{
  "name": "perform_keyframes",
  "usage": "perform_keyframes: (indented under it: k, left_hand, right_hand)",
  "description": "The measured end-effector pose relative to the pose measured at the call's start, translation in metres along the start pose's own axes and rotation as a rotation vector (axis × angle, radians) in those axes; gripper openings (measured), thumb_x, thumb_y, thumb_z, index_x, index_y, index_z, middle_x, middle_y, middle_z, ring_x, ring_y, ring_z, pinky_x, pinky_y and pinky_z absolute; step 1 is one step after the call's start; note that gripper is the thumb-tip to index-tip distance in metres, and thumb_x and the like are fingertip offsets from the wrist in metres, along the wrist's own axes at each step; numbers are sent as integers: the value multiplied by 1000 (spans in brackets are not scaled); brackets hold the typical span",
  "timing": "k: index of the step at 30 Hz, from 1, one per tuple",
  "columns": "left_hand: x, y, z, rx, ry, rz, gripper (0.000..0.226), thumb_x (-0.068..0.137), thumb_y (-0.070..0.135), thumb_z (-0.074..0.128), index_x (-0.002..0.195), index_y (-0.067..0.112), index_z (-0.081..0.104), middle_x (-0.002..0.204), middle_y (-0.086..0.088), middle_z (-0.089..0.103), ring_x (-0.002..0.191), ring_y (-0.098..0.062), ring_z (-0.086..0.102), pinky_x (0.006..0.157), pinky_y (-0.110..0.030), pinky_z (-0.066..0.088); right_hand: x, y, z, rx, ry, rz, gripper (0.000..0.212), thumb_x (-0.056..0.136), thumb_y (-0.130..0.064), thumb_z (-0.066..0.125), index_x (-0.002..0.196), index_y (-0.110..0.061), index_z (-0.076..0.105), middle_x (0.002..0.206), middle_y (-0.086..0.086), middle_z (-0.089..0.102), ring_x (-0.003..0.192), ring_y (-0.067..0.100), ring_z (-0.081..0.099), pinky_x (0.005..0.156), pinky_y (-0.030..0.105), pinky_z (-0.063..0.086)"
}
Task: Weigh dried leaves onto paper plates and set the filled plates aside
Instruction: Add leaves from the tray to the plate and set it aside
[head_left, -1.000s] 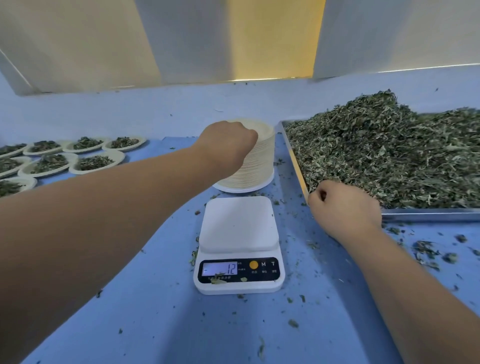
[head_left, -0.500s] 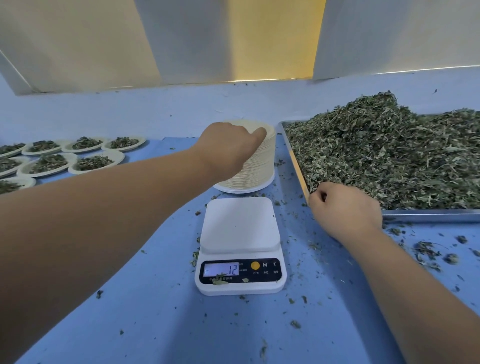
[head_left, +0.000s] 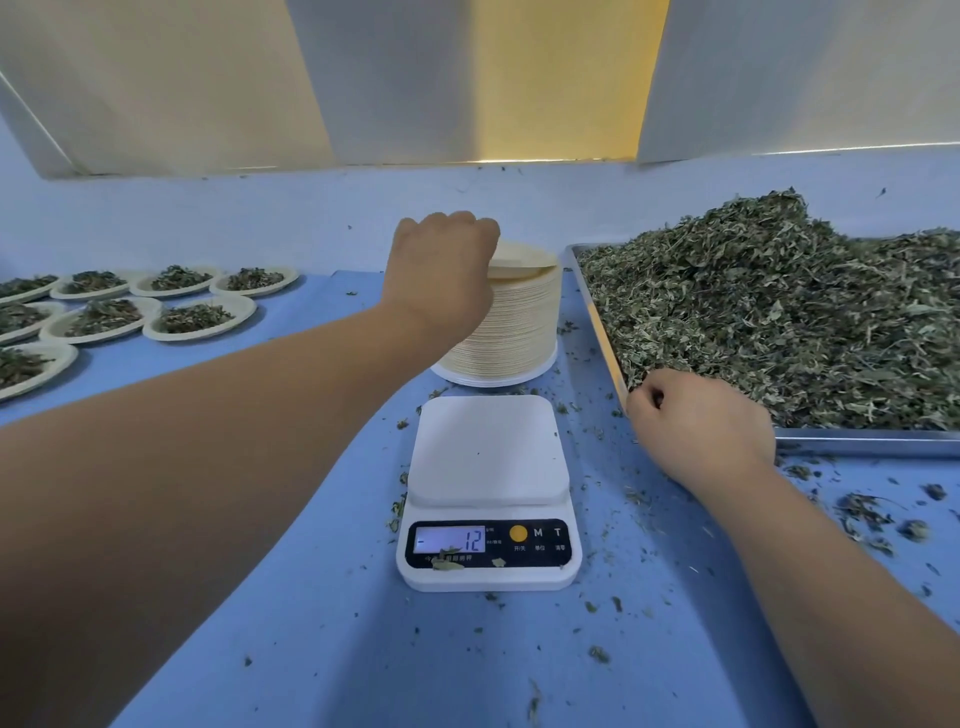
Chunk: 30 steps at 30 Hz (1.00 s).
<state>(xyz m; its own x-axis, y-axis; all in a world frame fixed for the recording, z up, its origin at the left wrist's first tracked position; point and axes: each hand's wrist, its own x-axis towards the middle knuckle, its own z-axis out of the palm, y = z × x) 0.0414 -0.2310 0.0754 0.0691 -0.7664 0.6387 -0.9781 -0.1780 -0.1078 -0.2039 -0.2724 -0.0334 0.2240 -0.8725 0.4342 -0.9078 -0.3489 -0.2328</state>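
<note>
As your left hand (head_left: 441, 270) is rising off the stack of paper plates (head_left: 514, 332), it is taking the top plate (head_left: 524, 260) with it. Half a second ago that hand was sitting lower on the pile; now the plate's left edge is lifting under your curled fingers while its right edge is still touching the stack. Your fingertips are hiding behind the hand, so I am only judging that they are pinching the rim.

Your right hand (head_left: 696, 421) is staying curled at the near left corner of the metal tray (head_left: 857, 441), against the dried leaves (head_left: 779, 312). Whether it is holding any, I cannot tell.

You are starting a fresh round: the digital scale (head_left: 485, 452) is standing bare and showing minus twelve, likely waiting for this plate. The filled plates (head_left: 200, 319) are lying well apart at far left.

Being round, the top plate is showing no long axis. It is facing hollow side up and tilting down toward the tray.
</note>
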Motion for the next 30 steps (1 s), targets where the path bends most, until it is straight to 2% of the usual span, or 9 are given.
perform_keyframes:
  k: [6,9,11,13,16,19,22,26,30]
  left_hand:
    - [-30,-5,2,-591,219,-326,28,77,-4,48,80,20,62,96,2,61,92,-20,57,83,-35,46]
    - [-70,-4,6,-855,348,-483,38,84,-6,54,74,30,65,107,7,63,101,-8,59,85,-26,49]
    - [-93,-6,8,-951,385,-541,43,85,-9,58,75,33,68,112,5,66,103,-5,62,86,-24,52]
    - [-110,-8,7,-1078,409,-572,39,82,-13,62,79,25,73,109,1,70,103,-11,67,87,-26,54]
    - [-129,-9,6,-1186,347,-563,36,81,-18,68,79,17,76,105,-1,73,101,-15,70,81,-30,57]
    - [-141,-13,7,-1196,266,-546,39,80,-19,70,81,20,78,105,-2,74,102,-15,71,89,-33,59]
    - [-146,-19,11,-1243,238,-544,39,80,-17,74,84,22,78,100,0,78,99,-12,73,88,-26,58]
    - [-155,-27,17,-1486,100,-666,45,83,-18,72,105,21,76,103,5,80,102,-11,75,81,-18,58]
    - [-160,-35,24,-1594,-60,-755,57,88,-24,57,129,14,66,117,3,77,111,-11,72,80,-20,59]
  right_hand:
    - [-2,0,0,16,16,14,27,91,-34,45,69,-22,54,52,-5,53,46,18,47,49,21,30]
    - [-4,-4,-6,85,45,-9,12,92,-33,51,97,-27,60,73,-6,60,68,21,54,59,30,41]
    - [-7,-9,-9,209,90,-69,30,92,-27,56,120,-21,58,97,-2,66,88,25,57,75,38,47]
    - [-11,-21,-13,315,133,-116,40,90,-25,59,128,-17,55,108,-1,67,98,26,58,85,42,45]
    - [-22,-42,-14,304,122,-166,52,87,-32,64,135,-17,54,106,-5,67,104,26,59,95,47,42]
    - [-33,-55,-13,356,94,-218,65,80,-31,71,140,-15,50,107,-2,68,108,28,59,95,45,39]
    - [-35,-59,-12,329,118,-305,51,81,-23,69,131,-21,58,93,-3,65,101,28,58,87,40,39]
    - [-34,-52,-12,222,74,-421,22,83,-18,62,101,-30,65,78,-16,48,102,26,56,81,36,38]
    - [-32,-51,-10,112,8,-408,27,82,-22,60,105,-35,67,100,-15,69,129,17,47,99,34,29]
